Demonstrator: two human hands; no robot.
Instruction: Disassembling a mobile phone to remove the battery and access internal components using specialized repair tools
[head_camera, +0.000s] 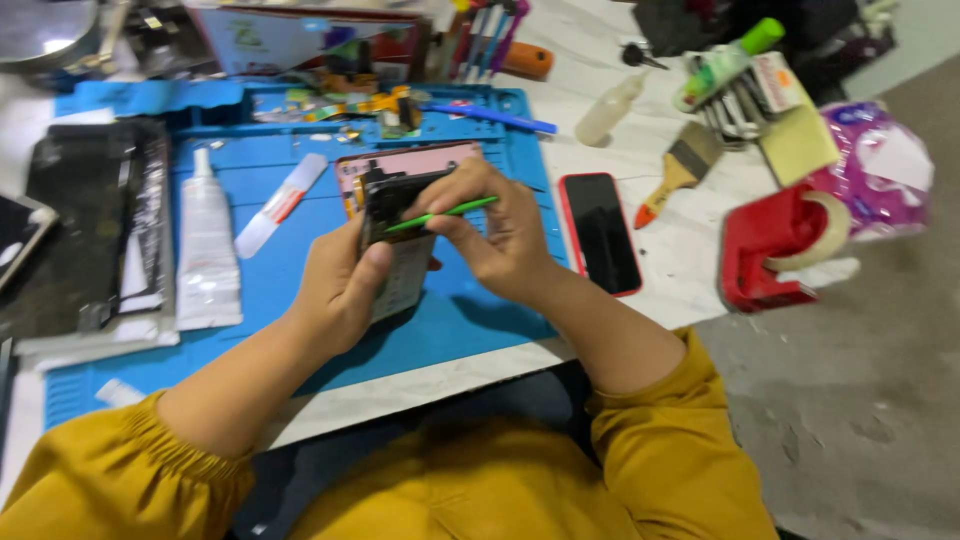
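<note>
Your left hand (340, 285) is wrapped around the opened phone (395, 245), thumb pressed on its face, holding it tilted up just above the blue work mat (300, 260). Your right hand (500, 235) pinches a thin green pry tool (440, 213) between thumb and fingertips, its tip resting on the exposed upper part of the phone. Just behind the phone a pink back cover (405, 160) lies on the mat.

Keep the left grip firm but low on the body, so your thumb steadies the phone without pushing on the open parts. Hold the pry tool close to its working end, as you do now; that gives 1 short lever and fine control. Work the tip flat and shallow rather than stabbing down. The frame is blurred here, so I cannot tell exactly which part the tip touches; it looks like a connector or cable near the top edge.

A white glue tube (207, 245) and a smaller tube (282, 203) lie on the mat to your left, and a red-cased phone (600, 232) sits just off the mat's right edge. Keep your right elbow clear of that one.
</note>
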